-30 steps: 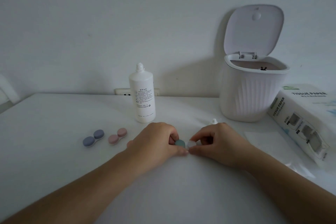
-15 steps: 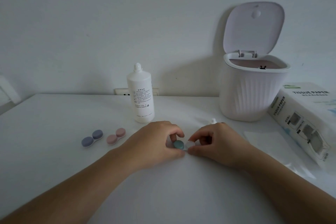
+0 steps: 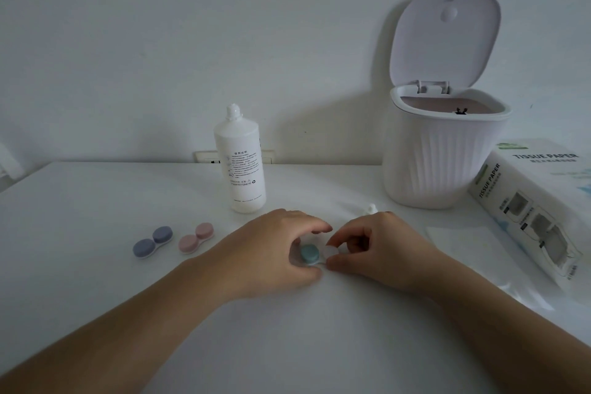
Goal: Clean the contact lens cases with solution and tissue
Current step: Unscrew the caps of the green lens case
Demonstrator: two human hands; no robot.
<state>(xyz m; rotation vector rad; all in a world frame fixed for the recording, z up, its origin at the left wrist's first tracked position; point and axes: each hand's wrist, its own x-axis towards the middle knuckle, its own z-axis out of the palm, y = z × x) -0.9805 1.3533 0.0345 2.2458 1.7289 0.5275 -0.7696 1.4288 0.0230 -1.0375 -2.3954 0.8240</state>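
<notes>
Fingers of both hands pinch the teal case on the table.
Left hand curls round the teal cap, right hand round the white cap; unscrewing seems in hand (two more cases wait at left). Next probably needs the bottle.

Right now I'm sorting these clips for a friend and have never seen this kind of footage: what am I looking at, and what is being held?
No machine here: a camera on a person's head looks down at their bare hands over a white table. The left hand and right hand together pinch a teal-capped lens case lying on the table. To the left lie a blue case and a pink case. Behind stand a solution bottle and an open-lidded bin; a tissue pack lies at right.
</notes>
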